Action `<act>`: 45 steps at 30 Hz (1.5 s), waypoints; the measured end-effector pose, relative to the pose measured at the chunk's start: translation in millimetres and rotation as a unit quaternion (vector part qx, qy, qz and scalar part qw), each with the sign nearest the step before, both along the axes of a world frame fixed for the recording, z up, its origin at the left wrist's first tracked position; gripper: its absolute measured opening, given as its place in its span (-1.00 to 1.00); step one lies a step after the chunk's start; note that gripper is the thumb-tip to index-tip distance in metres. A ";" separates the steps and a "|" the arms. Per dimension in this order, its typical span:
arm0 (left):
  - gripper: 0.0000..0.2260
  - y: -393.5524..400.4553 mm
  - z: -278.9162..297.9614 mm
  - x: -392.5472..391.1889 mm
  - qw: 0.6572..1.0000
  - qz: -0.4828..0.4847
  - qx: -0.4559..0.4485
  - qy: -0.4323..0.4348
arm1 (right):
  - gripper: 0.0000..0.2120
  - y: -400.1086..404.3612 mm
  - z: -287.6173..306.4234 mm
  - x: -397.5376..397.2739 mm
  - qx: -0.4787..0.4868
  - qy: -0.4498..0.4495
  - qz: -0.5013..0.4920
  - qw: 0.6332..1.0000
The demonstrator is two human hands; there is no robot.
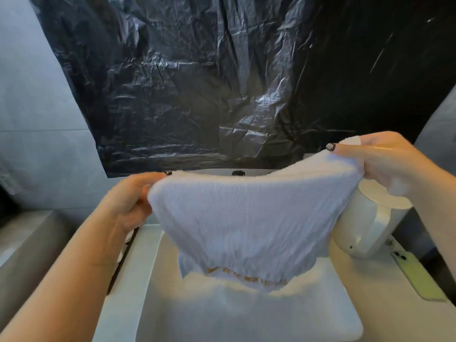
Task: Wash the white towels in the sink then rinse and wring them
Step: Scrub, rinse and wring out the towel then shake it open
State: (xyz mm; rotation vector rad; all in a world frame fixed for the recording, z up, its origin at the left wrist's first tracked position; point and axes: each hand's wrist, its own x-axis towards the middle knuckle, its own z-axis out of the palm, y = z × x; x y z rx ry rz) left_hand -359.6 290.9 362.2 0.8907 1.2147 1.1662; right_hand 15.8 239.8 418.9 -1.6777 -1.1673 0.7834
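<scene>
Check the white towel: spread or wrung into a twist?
Spread. The white towel hangs as a flat sheet, stretched between left hand and right hand above the sink.

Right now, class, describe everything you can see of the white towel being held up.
The white towel is fluffy terry cloth with an orange-lettered band near its hanging lower edge. It is spread wide, sagging between the left hand and right hand, which grip its upper corners. It hangs above the white sink.

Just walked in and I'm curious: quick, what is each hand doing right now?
Left hand: fingers grip one top corner of the white terry towel.
Right hand: fingers grip the opposite top corner.
</scene>
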 end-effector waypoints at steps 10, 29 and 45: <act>-0.81 8.0 -80.7 -4.9 0.977 -0.021 -0.208 -0.044 | -0.87 21.5 -59.1 -5.2 -0.056 -0.003 0.012 0.998; -0.66 3.8 3.3 -8.9 0.884 0.044 0.249 0.393 | -0.65 30.5 -38.2 25.0 0.039 0.015 -0.070 0.997; -0.87 -11.3 -13.5 -32.3 0.947 -0.063 0.162 0.271 | -0.70 -11.4 -35.6 31.9 -0.016 0.096 0.118 0.988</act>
